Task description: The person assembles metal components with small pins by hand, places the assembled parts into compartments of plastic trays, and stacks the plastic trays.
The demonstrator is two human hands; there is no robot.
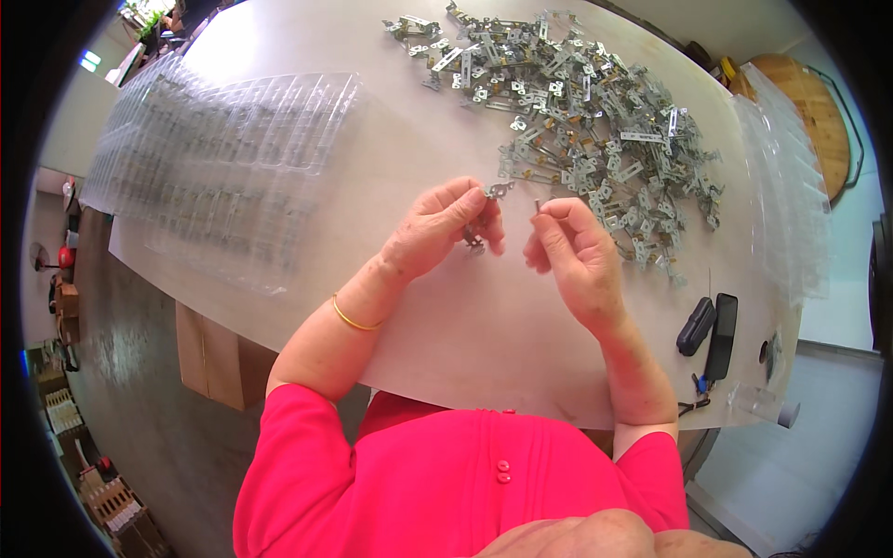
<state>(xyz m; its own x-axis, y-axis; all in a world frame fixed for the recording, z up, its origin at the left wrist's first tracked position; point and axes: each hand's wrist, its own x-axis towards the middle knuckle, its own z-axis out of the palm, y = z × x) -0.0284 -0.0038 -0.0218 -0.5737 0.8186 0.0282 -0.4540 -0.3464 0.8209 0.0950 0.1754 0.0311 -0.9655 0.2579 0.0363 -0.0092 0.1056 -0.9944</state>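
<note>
Silvery bracket (500, 191) pinched in left hand (446, 223); slim pin (537, 206) pinched in right hand (579, 249), apart at bracket's four o'clock, axis twelve-to-six. Metal-parts pile (595, 121): one o'clock, right hand nearer.

I can read no text, number or sign; one metal strip (642, 137) in the pile of metal parts (581, 93) before me bears dark marks, too small to make out.

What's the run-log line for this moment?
left hand: holding metal part | right hand: pinching small thin piece | both apart, above table | beyond: metal heap | left side: clear plastic trays
</note>
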